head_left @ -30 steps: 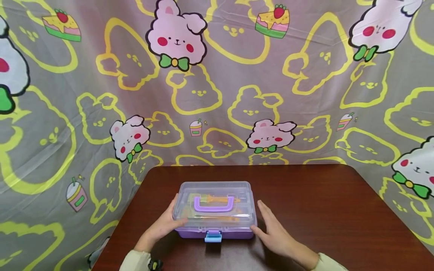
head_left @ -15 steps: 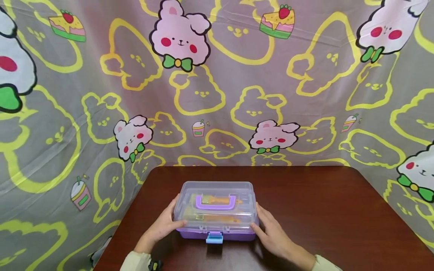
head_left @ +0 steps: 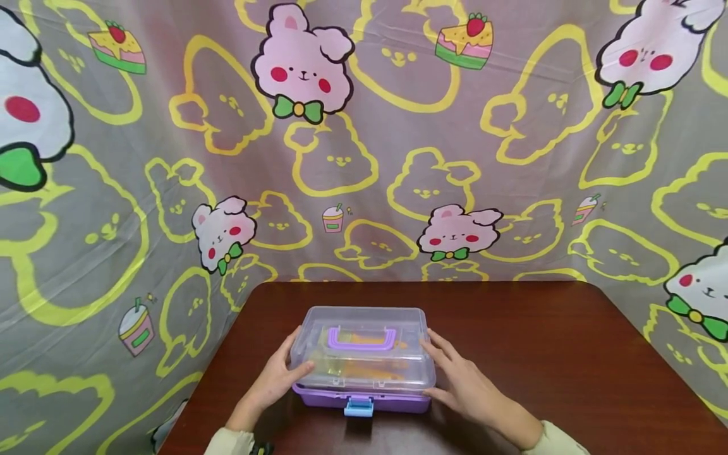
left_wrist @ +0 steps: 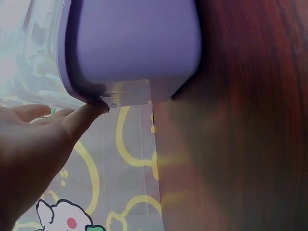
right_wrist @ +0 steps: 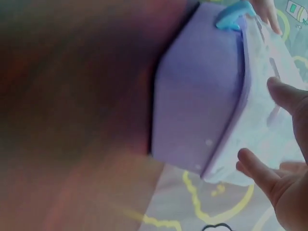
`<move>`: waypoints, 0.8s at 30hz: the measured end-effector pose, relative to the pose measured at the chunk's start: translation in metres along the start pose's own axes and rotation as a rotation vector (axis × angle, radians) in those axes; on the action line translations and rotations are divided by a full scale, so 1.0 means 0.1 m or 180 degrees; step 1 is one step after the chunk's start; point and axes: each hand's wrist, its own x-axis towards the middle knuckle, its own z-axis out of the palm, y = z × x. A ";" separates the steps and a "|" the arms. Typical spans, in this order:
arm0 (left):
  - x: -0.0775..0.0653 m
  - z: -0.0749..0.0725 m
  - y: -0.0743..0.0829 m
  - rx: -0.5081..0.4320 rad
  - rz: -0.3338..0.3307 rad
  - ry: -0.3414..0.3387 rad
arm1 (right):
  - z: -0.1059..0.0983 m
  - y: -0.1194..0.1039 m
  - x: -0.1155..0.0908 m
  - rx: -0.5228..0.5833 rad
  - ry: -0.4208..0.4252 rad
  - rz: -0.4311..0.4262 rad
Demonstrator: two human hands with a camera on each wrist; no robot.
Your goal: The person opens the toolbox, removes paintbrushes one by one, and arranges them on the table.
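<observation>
A purple plastic storage box (head_left: 392, 404) has a clear lid (head_left: 372, 314) topped by a purple carry handle (head_left: 362, 346). The lid sits slightly raised at the front, a narrow gap above the rim. A light blue latch (head_left: 359, 408) hangs off the front wall. Blurred orange-handled items (head_left: 372, 370), resembling brushes, show through the lid. My left hand (head_left: 274, 379) holds the lid's left edge, thumb on top; its fingers reach the back corner in the left wrist view. My right hand (head_left: 469, 387) lies along the right side, fingers spread and fairly straight, at the lid's edge.
The box stands on a dark brown table (head_left: 529, 354), with bare tabletop to its right and behind. Cartoon-printed fabric (head_left: 392, 139) hangs close around the table's back and sides.
The lid's front edge has risen a little off the purple base. My right hand's fingers have shifted onto the lid's right edge. The left hand has stayed at its side.
</observation>
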 end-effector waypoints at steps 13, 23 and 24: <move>-0.01 -0.02 -0.18 -0.0025 0.0177 -0.1024 | -0.29 0.08 0.25 -0.0285 -0.0307 0.0017; -0.03 -0.01 -0.12 0.0308 -0.0142 -0.1181 | -0.35 0.19 0.58 0.0220 -0.0128 0.0507; -0.04 0.00 -0.11 0.0284 -0.0160 -0.1201 | -0.35 0.21 0.61 0.0265 -0.0096 0.0553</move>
